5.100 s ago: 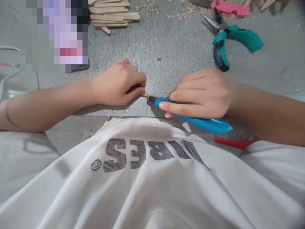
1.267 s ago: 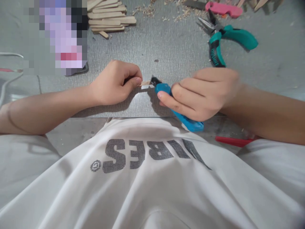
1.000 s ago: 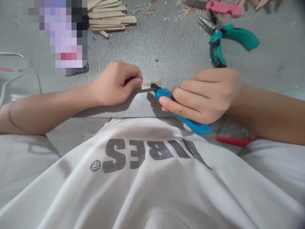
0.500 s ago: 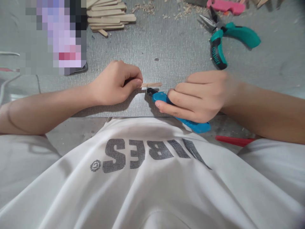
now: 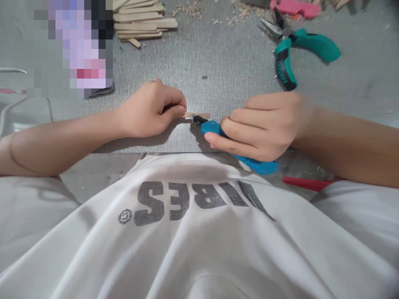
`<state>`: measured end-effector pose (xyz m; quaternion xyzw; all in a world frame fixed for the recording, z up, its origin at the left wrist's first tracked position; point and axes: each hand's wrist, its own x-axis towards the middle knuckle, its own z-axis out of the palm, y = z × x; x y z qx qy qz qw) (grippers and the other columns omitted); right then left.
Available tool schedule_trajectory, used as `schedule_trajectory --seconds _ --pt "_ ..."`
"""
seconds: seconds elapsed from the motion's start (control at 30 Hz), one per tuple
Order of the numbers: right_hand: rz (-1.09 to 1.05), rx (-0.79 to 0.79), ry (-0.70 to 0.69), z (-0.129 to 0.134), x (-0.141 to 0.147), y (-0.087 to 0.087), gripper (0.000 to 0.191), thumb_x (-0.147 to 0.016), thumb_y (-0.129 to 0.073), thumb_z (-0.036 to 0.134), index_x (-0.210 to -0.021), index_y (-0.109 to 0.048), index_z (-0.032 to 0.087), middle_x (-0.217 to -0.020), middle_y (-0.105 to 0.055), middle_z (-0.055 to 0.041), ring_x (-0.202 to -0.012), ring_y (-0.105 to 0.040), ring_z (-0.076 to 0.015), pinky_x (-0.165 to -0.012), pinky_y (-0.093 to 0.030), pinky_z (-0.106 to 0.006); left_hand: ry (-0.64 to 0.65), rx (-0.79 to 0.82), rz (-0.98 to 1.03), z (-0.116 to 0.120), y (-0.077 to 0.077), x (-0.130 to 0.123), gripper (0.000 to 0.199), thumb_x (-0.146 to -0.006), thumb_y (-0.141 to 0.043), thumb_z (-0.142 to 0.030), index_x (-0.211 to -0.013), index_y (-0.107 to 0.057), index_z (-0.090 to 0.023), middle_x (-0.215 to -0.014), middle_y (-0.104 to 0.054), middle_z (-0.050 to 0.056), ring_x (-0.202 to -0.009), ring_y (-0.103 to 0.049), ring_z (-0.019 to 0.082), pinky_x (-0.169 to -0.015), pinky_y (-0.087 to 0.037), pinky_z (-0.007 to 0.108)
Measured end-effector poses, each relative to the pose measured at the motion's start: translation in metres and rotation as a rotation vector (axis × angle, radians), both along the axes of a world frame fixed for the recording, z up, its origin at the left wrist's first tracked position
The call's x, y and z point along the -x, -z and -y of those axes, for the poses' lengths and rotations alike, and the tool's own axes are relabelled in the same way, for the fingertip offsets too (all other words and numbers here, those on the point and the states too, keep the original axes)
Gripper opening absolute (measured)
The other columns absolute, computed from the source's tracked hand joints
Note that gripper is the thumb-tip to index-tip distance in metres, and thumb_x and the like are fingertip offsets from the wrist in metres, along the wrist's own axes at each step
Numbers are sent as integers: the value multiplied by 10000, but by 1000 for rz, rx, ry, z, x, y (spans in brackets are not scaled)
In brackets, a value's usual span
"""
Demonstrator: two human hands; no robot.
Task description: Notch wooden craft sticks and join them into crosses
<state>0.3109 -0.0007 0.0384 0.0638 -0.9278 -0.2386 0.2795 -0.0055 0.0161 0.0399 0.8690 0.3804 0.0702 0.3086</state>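
While the left hand (image 5: 157, 109) pinches a small wooden stick (image 5: 203, 115), the right hand (image 5: 263, 126) grips a blue-handled tool (image 5: 209, 127). Its black tip meets the stick.

White shirt (image 5: 187, 249) with dark, finely checked block letters (image 5: 150, 203) and 1 small round mark (image 5: 125, 216).

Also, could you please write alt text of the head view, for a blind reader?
The left hand pinches a wooden stick; the right hand holds a blue tool, its black tip at the stick. Beyond lie more sticks, shavings and green pliers.
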Motion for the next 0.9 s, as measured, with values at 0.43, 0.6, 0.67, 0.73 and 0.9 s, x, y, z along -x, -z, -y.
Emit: schedule_trajectory --seconds 0.43,0.6,0.67,0.73,0.9 --pt "117 -86 26 -2 -6 8 171 -1302 -731 254 -1296 -902 254 -814 -669 74 -730 -542 -135 -637 -440 -332 -8 41 -17 -1 -3 0 341 -1134 -569 -368 -1008 -866 -260 -822 -799 50 -973 -826 291 -1103 -638 472" --pt "118 -61 43 -3 -10 8 89 -1244 -826 282 -1293 -894 250 -832 -679 65 -741 -551 -154 -636 -453 -352 10 41 25 -3 0 2 305 -1129 -598 -335 -983 -855 -258 -836 -821 53 -919 -790 270 -1038 -645 479" --pt "80 -47 48 -2 -7 5 79 -1233 -838 277 -1270 -900 245 -831 -688 59 -736 -537 -157 -621 -434 -359 5 35 52 -5 1 2 305 -1127 -592 -324 -973 -847 -255 -822 -802 53 -889 -784 274 -964 -632 479" --pt "17 -20 45 -1 -4 1 65 -1225 -843 244 -1220 -905 226 -816 -696 53 -717 -506 -153 -589 -405 -351 -6 33 79 -5 1 3 309 -1126 -587 -328 -962 -838 -252 -803 -775 42 -877 -782 270 -902 -609 460" --pt "-14 63 122 1 -11 2 149 -1288 -750 276 -1305 -893 238 -900 -786 51 -716 -573 -129 -578 -466 -291 15 52 96 -7 0 5 304 -1120 -589 -334 -983 -838 -224 -870 -814 33 -902 -762 228 -919 -592 404"
